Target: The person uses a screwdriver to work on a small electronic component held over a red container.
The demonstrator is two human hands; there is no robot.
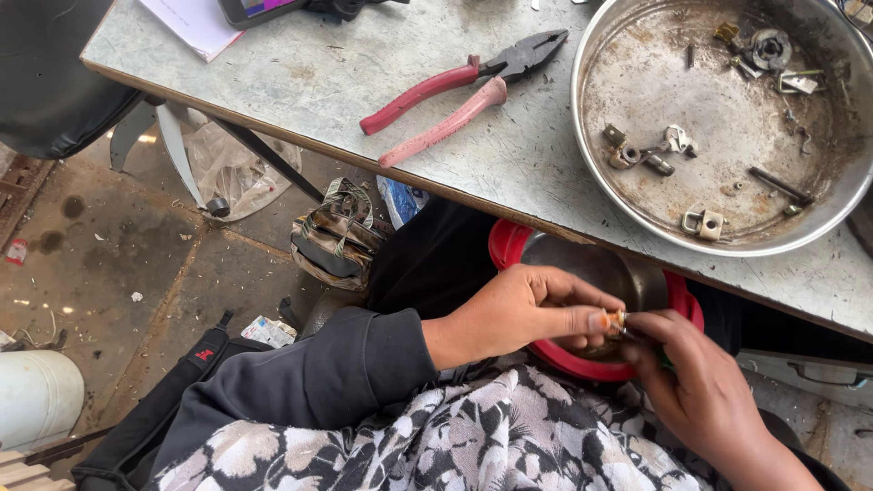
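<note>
Head camera looks down: left hand (523, 314) pinches a small orange-tipped part (615, 320) between thumb and fingertips, and right hand (700, 386) meets it from the other side, fingers curled tight round something green, mostly hidden. Both hands work just above a red-rimmed metal bowl (509, 244) in the lap, over a black-and-white floral cloth (491, 436). Up on the grey table (318, 82), red-handled pliers (459, 91) lie jaws parted, and beside them a big steel pan (591, 173) holds scattered small metal pieces.
</note>
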